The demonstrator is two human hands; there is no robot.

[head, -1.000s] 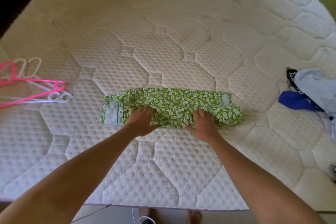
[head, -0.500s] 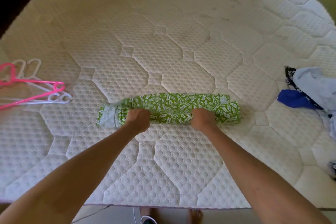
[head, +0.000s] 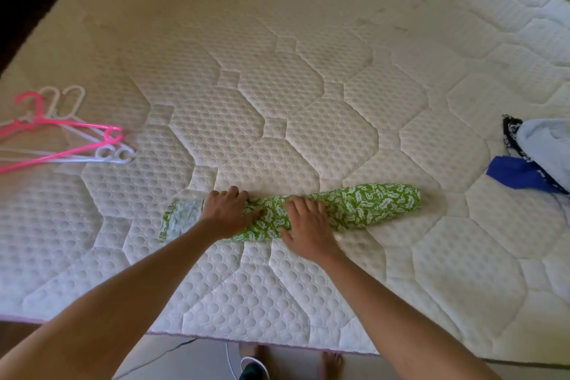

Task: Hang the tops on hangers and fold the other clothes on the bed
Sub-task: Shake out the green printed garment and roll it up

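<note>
Pressing down on the green patterned garment [head: 339,210] is how we are working this fold: it is lying as a long narrow roll across the near middle of the bed [head: 277,86], one pale end sticking out to the left. Our left hand [head: 226,213] is lying on the left part of the roll with the fingers bent over its far side, apparently gripping the cloth, though we cannot tell how firmly. Our right hand [head: 303,225] is resting flat on the middle with the fingers spread and grasping nothing. To do this step well, we are judging that both hands should be pressing evenly while the layers are kept lined up, so the loose right end is not springing open or twisting; the next fold probably needs to be bringing one end over the other. Pink and white hangers [head: 61,139] are lying well apart at the left edge. A pile of blue and pale clothes [head: 536,157] is waiting at the right edge, near the roll's end but not touching it. Nothing seems to be blocking the fold.
</note>
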